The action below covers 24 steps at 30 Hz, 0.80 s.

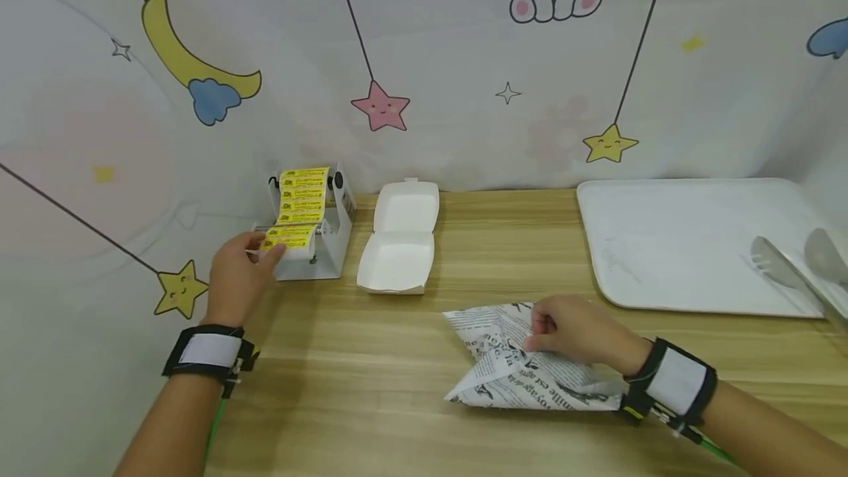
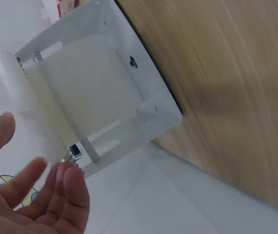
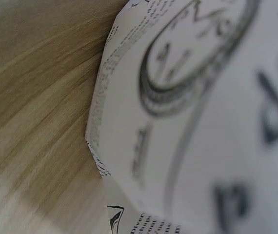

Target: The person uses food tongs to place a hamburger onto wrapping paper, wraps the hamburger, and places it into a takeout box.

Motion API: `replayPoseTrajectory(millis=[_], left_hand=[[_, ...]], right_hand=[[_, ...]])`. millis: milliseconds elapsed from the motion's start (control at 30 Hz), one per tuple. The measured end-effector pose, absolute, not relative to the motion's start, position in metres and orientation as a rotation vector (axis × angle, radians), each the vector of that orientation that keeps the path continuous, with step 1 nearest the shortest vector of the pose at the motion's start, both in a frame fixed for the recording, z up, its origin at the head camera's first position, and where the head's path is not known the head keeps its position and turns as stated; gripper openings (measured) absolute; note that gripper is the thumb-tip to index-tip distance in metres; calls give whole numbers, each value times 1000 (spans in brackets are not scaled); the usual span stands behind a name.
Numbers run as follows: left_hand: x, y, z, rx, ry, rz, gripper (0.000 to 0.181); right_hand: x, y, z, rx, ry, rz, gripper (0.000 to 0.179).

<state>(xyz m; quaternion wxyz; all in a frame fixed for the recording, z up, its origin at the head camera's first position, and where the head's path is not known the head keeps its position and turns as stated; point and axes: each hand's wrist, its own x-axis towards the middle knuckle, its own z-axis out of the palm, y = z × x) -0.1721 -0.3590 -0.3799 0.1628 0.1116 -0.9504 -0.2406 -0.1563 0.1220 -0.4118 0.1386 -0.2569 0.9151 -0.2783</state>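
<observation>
My left hand (image 1: 241, 271) reaches to the front of a label dispenser (image 1: 336, 241), its thumb and fingers at the left edge of the yellow printed label strip (image 1: 303, 197). In the left wrist view, the thumb and index finger stand apart beside the strip's white underside (image 2: 29, 105). My right hand (image 1: 579, 330) is over a folded sheet of newsprint-patterned wrapping paper (image 1: 497, 370), its curled fingers and thumb holding a fold. Close up, the right wrist view shows the printed paper (image 3: 124, 122) but no fingers. What lies inside the paper is hidden.
An open white takeaway box (image 1: 397, 260) stands right of the dispenser. At the right is a white tray (image 1: 662, 241) with a metal spoon (image 1: 824, 256) and another metal utensil (image 1: 782, 263). A patterned cloth (image 1: 457, 35) hangs behind the wooden table (image 1: 331, 389).
</observation>
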Motion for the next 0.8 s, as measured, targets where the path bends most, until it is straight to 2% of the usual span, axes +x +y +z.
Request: replayPoseTrajectory(millis=[133, 233, 433, 800], left_hand=[[-172, -359, -387, 400, -2674, -821, 62], [-170, -363, -392, 363, -2607, -933, 57], [-161, -370, -393, 310, -2549, -1116, 36], [-164, -374, -394, 404, -2582, -1305, 41]], right_hand=[[-156, 121, -412, -725, 2647, -801, 33], [-156, 121, -412, -720, 2649, -801, 33], [-157, 121, -412, -736, 2647, -797, 33], [-155, 121, -409, -724, 2646, -792, 32]])
